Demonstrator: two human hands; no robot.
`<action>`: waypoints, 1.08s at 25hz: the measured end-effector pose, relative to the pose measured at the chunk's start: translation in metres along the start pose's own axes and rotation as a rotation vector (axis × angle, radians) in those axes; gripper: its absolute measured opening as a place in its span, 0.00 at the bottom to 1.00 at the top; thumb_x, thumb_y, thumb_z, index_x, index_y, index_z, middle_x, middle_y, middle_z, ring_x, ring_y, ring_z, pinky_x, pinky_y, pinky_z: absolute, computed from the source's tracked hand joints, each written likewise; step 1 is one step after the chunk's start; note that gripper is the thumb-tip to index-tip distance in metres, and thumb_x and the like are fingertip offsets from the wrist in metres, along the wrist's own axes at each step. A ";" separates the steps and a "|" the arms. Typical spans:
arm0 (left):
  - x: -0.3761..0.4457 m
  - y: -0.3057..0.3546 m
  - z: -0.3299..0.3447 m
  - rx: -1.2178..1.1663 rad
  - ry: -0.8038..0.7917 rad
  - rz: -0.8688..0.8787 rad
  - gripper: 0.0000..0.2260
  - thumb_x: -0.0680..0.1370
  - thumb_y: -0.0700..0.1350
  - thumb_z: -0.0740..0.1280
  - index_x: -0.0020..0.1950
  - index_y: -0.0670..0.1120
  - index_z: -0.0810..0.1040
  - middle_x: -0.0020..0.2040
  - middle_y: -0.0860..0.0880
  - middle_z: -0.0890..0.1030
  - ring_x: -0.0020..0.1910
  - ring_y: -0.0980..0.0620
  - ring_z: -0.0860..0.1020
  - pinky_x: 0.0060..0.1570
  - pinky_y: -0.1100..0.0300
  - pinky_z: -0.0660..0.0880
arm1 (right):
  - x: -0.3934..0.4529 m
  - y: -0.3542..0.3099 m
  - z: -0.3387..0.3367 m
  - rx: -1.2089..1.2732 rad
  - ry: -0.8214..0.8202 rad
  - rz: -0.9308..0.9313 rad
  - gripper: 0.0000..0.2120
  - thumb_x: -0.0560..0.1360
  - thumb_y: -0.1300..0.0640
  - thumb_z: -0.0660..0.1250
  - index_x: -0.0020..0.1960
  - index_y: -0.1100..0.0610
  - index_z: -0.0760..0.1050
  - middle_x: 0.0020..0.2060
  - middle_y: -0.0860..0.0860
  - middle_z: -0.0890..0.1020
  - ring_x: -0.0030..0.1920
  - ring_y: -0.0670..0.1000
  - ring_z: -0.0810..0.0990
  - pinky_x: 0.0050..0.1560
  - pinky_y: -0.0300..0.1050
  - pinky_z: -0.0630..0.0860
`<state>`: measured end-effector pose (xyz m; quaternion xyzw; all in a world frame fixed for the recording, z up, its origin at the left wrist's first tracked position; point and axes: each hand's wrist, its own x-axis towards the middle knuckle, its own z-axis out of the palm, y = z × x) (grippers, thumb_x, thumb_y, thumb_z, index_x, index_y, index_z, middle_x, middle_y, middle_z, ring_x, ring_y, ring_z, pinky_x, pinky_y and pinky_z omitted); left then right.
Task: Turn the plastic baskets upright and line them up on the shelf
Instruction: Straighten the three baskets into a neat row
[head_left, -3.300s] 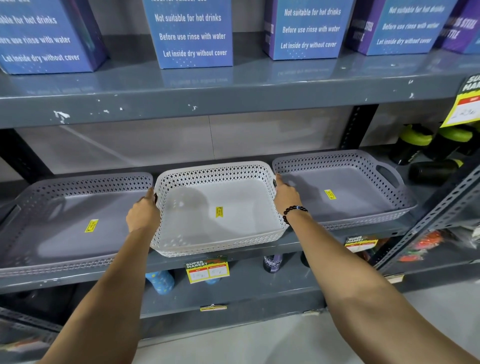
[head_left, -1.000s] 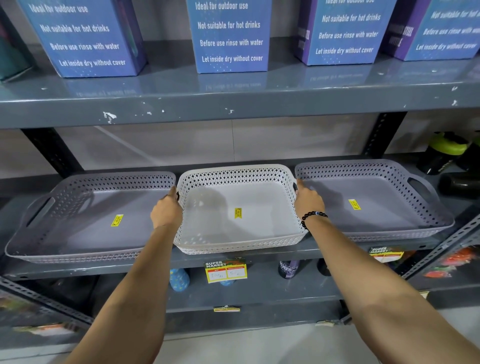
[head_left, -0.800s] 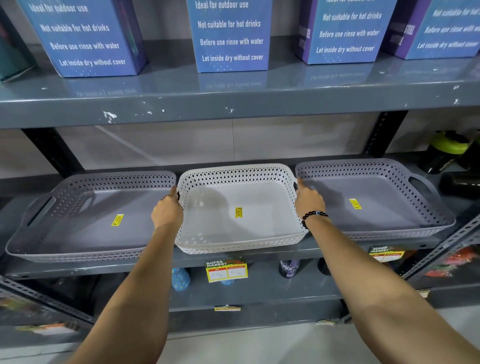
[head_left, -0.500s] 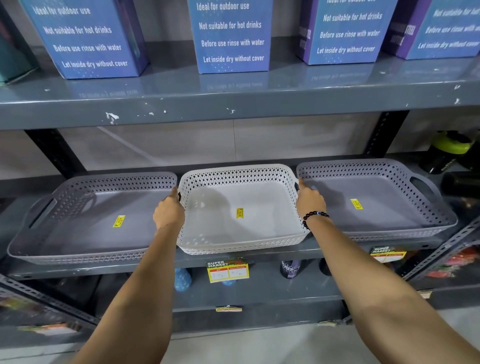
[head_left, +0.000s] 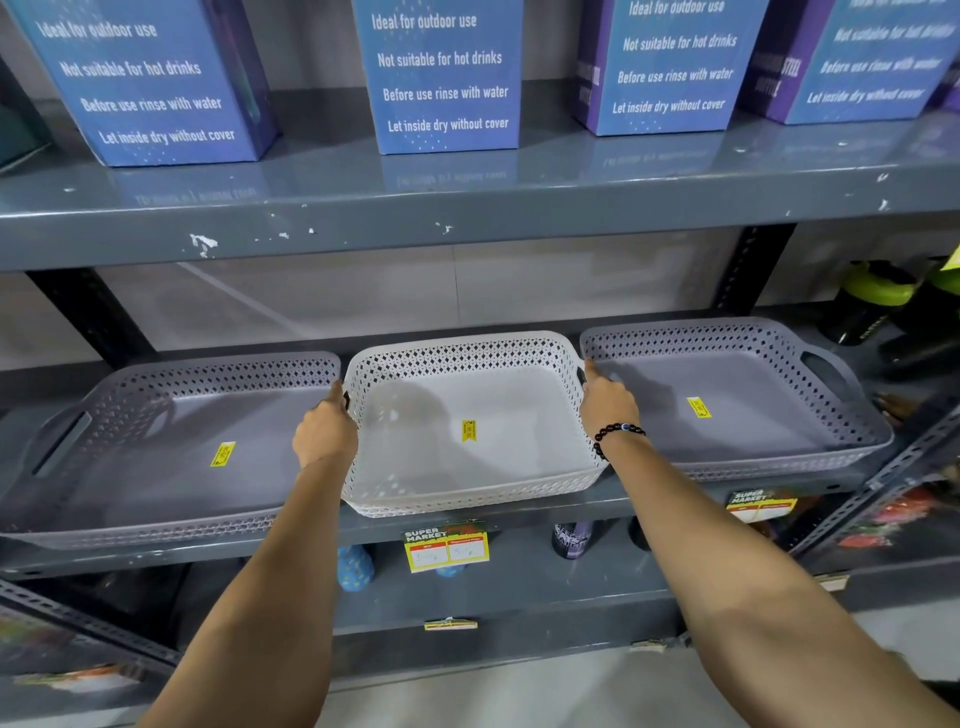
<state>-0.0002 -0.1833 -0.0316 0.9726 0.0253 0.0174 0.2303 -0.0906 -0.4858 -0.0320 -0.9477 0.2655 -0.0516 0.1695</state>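
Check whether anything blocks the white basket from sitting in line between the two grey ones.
Nothing visible does. The white basket already sits upright on the shelf between the left grey basket and right grey basket, with the left hand and right hand at its sides.

Grey metal shelving (head_left: 467, 218) (paint chipped along its front edge) stands against pale wall panels (head_left: 322, 301); light floor (head_left: 519, 691) below.

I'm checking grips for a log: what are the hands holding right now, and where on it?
Both hold the white basket by its side handles: left hand on the left end, right hand on the right.
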 end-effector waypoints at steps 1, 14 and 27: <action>0.000 0.000 0.000 0.005 0.000 0.000 0.22 0.81 0.37 0.51 0.74 0.50 0.64 0.55 0.35 0.80 0.52 0.35 0.78 0.46 0.49 0.75 | 0.000 0.000 0.000 0.003 -0.003 0.004 0.25 0.80 0.66 0.52 0.76 0.56 0.55 0.54 0.64 0.81 0.54 0.63 0.81 0.50 0.53 0.79; -0.001 0.001 0.000 0.024 0.001 0.011 0.23 0.81 0.37 0.51 0.76 0.50 0.61 0.54 0.34 0.80 0.51 0.35 0.78 0.45 0.49 0.76 | -0.004 -0.001 -0.004 -0.013 -0.006 0.020 0.25 0.81 0.65 0.53 0.76 0.55 0.55 0.54 0.63 0.82 0.54 0.61 0.81 0.50 0.53 0.79; -0.010 0.010 -0.005 0.098 0.020 0.062 0.21 0.83 0.50 0.49 0.75 0.45 0.58 0.72 0.41 0.67 0.65 0.36 0.72 0.59 0.42 0.73 | -0.013 -0.003 -0.003 -0.028 0.042 0.031 0.26 0.81 0.53 0.52 0.77 0.56 0.50 0.63 0.63 0.75 0.63 0.62 0.75 0.58 0.55 0.74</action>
